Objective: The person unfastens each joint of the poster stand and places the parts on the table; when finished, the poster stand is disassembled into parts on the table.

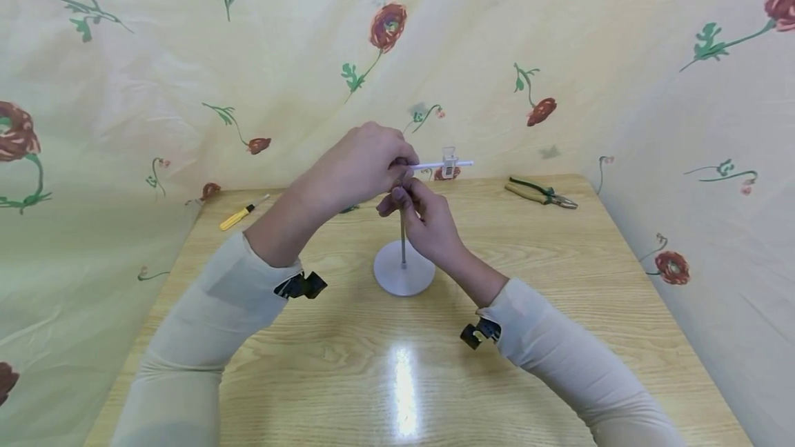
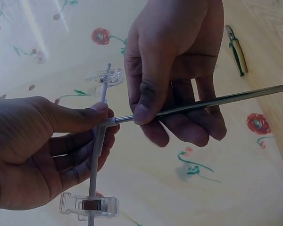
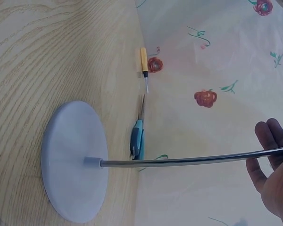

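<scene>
My left hand [image 1: 366,157] pinches a thin white crossbar [image 1: 428,165] at its middle joint, between thumb and fingers. Clear plastic clips sit on the bar; the left wrist view shows one clip [image 2: 105,76] near the far end and another clip [image 2: 108,207] near the other end. Just below, my right hand [image 1: 435,223] holds a slim metal rod [image 2: 254,96] with its thumb against the fingers. The rod's narrow tip meets the joint's socket [image 2: 108,122]. At the bottom, the rod stands in a round white base [image 3: 73,188] on the table.
A yellow-handled screwdriver [image 1: 236,217] lies at the table's back left. Pliers [image 1: 540,193] with green and tan handles lie at the back right. Behind the stand is a teal-handled pointed tool [image 3: 137,139], mostly hidden in the head view. Flowered cloth [image 1: 298,54] hangs around the table.
</scene>
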A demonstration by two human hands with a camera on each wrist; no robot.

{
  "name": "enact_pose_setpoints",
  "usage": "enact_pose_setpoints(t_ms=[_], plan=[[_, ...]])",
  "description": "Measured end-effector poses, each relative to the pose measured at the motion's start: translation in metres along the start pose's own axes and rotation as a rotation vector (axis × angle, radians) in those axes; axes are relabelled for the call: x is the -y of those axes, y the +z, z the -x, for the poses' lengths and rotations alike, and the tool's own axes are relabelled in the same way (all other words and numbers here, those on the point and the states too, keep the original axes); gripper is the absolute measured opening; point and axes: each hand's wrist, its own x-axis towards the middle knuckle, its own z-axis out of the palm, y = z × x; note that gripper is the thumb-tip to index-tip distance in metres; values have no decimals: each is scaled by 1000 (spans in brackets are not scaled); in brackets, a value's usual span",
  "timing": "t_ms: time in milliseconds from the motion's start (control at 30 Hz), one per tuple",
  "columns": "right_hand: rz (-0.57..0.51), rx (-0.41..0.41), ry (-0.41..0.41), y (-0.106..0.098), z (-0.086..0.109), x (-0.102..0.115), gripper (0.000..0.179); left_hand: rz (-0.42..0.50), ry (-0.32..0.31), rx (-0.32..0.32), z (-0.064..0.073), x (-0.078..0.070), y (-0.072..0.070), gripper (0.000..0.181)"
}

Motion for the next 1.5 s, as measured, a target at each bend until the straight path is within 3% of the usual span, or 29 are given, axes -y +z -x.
enact_pose_setpoints(t_ms=[433, 1167, 1333, 1500], plan=[[71, -32, -43, 2, -2, -3, 23, -2, 17, -31, 1, 0, 3, 23], [45, -26, -97, -1, -3, -6, 20, 3, 35, -47, 1, 0, 4, 25], [42, -28, -101, -1, -3, -5, 21, 0, 39, -47, 1, -1, 2, 25], [51, -23, -116, -1, -3, -5, 22, -9, 13, -87, 4, -4, -7, 19]])
